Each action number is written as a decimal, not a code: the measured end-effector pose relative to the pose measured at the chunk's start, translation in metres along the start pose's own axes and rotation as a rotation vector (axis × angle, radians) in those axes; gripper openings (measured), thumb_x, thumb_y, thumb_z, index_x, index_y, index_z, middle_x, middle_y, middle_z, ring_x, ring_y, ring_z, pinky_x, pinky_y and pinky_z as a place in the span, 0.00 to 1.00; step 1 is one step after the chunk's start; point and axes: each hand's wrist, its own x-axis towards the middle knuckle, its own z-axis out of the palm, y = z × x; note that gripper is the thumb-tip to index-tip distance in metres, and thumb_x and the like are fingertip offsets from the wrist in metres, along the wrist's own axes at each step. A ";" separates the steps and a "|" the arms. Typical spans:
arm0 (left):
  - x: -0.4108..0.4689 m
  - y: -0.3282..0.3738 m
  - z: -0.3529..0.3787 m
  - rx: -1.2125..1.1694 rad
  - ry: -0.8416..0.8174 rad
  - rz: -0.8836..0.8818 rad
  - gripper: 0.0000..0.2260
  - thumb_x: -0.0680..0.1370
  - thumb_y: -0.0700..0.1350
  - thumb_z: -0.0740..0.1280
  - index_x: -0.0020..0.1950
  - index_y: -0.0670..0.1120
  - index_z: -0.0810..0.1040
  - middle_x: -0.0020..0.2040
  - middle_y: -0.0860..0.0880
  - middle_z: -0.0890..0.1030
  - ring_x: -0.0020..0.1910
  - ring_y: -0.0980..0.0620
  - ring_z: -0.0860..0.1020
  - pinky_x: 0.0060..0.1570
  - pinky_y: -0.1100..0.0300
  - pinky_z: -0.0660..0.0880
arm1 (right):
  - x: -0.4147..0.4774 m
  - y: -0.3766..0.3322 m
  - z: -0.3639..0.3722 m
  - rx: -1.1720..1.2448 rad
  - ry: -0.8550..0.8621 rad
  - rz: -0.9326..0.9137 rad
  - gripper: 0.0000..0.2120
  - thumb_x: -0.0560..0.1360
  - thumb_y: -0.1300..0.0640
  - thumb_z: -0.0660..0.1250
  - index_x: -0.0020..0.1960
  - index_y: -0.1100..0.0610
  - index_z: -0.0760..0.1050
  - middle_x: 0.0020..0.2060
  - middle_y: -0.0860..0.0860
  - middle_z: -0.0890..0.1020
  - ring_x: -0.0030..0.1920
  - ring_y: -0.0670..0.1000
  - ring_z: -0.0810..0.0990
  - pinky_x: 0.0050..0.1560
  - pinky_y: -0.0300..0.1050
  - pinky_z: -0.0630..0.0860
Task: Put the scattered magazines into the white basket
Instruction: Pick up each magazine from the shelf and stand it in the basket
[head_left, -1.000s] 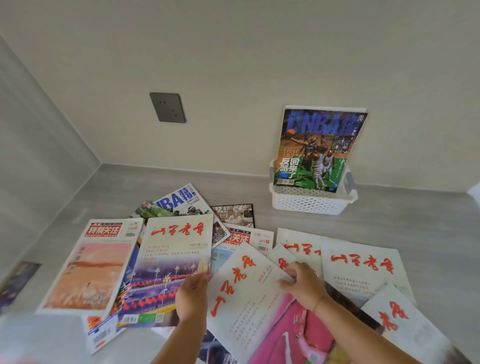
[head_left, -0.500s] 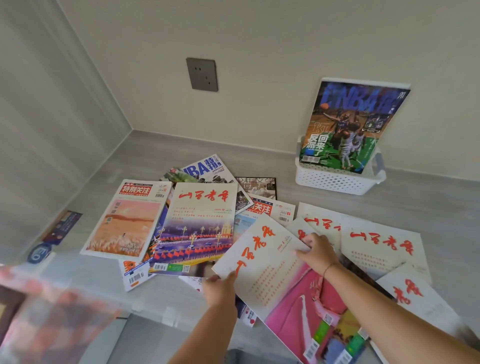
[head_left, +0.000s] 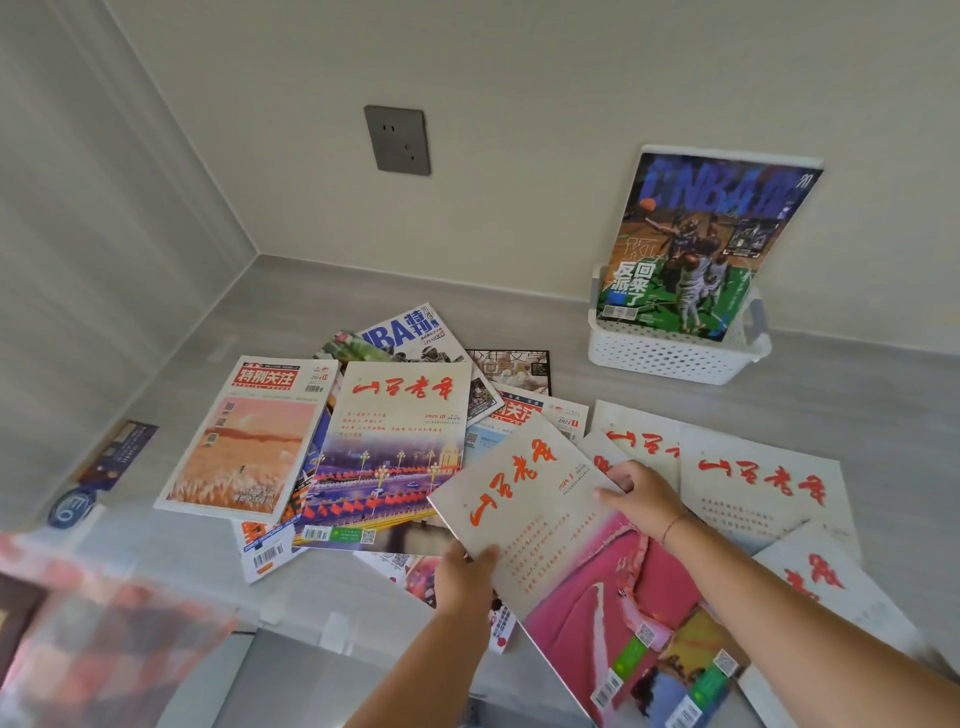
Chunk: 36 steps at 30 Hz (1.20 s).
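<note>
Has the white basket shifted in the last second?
No. The white basket still sits at the wall's foot, right of the wall socket, basketball magazine in it; only the view shifted.

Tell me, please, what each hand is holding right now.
Left hand: grips the near edge of the white and pink magazine.
Right hand: pinches the same magazine's far corner.

Magazines left of, before basket
</note>
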 end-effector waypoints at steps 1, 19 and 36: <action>0.001 0.006 0.002 0.034 -0.016 0.040 0.07 0.77 0.35 0.62 0.47 0.47 0.73 0.46 0.47 0.80 0.48 0.43 0.78 0.43 0.47 0.79 | 0.001 0.002 -0.003 0.047 -0.014 0.013 0.18 0.71 0.54 0.71 0.58 0.58 0.75 0.53 0.52 0.79 0.52 0.49 0.76 0.52 0.43 0.71; 0.030 0.129 0.090 0.490 -0.412 0.469 0.10 0.77 0.37 0.64 0.57 0.40 0.79 0.45 0.51 0.82 0.45 0.50 0.81 0.50 0.54 0.79 | 0.014 -0.001 -0.135 0.701 0.146 -0.092 0.13 0.77 0.68 0.60 0.56 0.57 0.76 0.54 0.55 0.81 0.51 0.51 0.81 0.51 0.44 0.78; 0.070 0.315 0.268 0.314 -0.217 0.797 0.09 0.73 0.39 0.69 0.52 0.45 0.83 0.41 0.52 0.84 0.42 0.50 0.81 0.49 0.57 0.79 | 0.136 -0.059 -0.275 0.518 0.583 -0.157 0.09 0.76 0.65 0.62 0.53 0.63 0.79 0.52 0.61 0.82 0.56 0.64 0.79 0.59 0.59 0.76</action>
